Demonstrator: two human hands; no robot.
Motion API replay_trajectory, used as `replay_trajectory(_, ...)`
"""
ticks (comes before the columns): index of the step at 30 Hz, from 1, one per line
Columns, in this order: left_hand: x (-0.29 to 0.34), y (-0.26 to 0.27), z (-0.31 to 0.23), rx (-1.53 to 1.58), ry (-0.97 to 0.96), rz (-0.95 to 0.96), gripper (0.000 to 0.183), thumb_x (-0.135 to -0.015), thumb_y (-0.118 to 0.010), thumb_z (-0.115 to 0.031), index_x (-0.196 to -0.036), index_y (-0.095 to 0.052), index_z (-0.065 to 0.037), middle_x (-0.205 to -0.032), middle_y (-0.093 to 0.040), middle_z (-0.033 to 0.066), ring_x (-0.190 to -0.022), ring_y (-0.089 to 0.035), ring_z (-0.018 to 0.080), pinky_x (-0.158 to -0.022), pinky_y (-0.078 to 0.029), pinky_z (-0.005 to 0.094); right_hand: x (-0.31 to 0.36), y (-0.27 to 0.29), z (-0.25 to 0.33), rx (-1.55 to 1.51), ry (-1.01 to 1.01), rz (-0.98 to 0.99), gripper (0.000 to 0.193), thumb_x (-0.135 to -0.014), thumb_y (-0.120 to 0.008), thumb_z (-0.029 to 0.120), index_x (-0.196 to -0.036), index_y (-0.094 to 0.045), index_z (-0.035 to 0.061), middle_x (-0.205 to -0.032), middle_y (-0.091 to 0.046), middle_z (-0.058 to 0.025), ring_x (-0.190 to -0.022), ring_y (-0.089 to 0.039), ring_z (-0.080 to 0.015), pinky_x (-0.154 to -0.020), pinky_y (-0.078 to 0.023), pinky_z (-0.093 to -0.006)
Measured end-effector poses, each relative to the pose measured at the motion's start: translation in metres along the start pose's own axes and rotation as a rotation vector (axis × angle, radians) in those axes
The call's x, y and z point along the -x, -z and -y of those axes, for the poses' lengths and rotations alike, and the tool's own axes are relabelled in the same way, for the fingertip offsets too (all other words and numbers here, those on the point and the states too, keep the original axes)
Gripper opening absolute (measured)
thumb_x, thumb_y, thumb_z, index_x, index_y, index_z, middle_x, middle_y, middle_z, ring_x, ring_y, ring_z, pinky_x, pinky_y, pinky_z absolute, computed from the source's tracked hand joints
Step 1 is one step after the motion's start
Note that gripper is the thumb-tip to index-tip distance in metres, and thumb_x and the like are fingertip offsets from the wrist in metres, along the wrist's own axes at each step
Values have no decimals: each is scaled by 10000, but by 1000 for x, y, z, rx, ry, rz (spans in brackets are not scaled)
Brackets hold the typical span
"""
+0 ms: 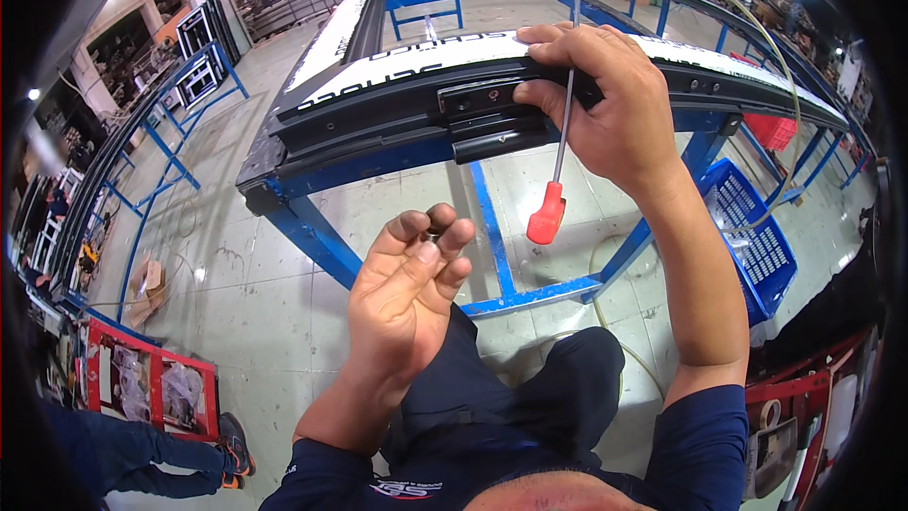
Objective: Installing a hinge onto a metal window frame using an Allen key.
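My right hand [610, 99] is at the near rail of a black window or door frame [378, 118], which has printed white film on its top face. A long screwdriver [566, 137] is held in that hand, its shaft running between the fingers and its red handle hanging down. The right thumb touches the frame beside a black hinge [501, 142] fixed to the rail's side. Below and to the left, my left hand [407, 284] is raised palm up, thumb and fingertips pinched together. Something small and dark may be between them, too small to name.
The frame rests on a blue metal workbench [326, 237]. A blue crate [757, 246] and a red basket [771, 131] stand to the right. Red trolleys flank me, one at left [151, 378]. Another person's legs [142, 459] show at lower left. A hose crosses the floor.
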State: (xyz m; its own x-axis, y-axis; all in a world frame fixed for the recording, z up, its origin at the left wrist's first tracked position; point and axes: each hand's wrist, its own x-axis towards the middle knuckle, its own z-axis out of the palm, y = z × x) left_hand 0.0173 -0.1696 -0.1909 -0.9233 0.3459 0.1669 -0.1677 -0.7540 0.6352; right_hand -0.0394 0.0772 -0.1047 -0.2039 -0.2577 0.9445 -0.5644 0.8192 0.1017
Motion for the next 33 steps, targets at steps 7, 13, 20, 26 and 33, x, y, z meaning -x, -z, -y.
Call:
replay_trajectory(7,-26,-9,-50,-286,-457,369,318,-1102,-383,-217,-1346,-448,-26,-818,-552,52,-646,-579,154,-609,-530,310,-1,-1,6,46,-18,4,317,-731,-853,239,-974,-693,115,-895,-726,-43,-872,-677,-276,-790,-515,-382)
replay_trajectory(13,-72,-56,-70,-1078,-963,566,236,-1052,-478,-51,-1276,-499,21,-943,-639,111,-825,-639,172,-776,-547,292,-1,1,9,60,-50,5,281,-741,-846,240,-911,-664,111,-854,-709,-52,-843,-666,-282,-778,-500,-386)
replay_trajectory(20,-85,-71,-58,-1516,-698,633,141,-1005,-549,4,-1137,-592,30,-1022,-732,119,-966,-702,160,-875,-569,288,2,0,8,48,-30,-38,270,-751,-832,238,-915,-658,111,-824,-689,-61,-807,-653,-281,-770,-489,-390)
replay_trajectory(26,-89,-71,-59,-1585,-755,612,126,-996,-562,10,-1116,-594,30,-1020,-739,122,-981,-710,158,-866,-572,286,6,-2,8,54,-30,-47,244,-768,-823,198,-928,-665,102,-863,-698,-63,-848,-670,-272,-797,-498,-378)
replay_trajectory(33,-93,-66,-58,-1491,-731,590,96,-994,-574,8,-1085,-590,36,-1015,-735,136,-984,-713,174,-900,-572,297,22,9,19,-505,-204,-351,272,-948,-691,208,-1178,-712,66,-896,-671,-94,-819,-615,-194,-781,-467,-288)
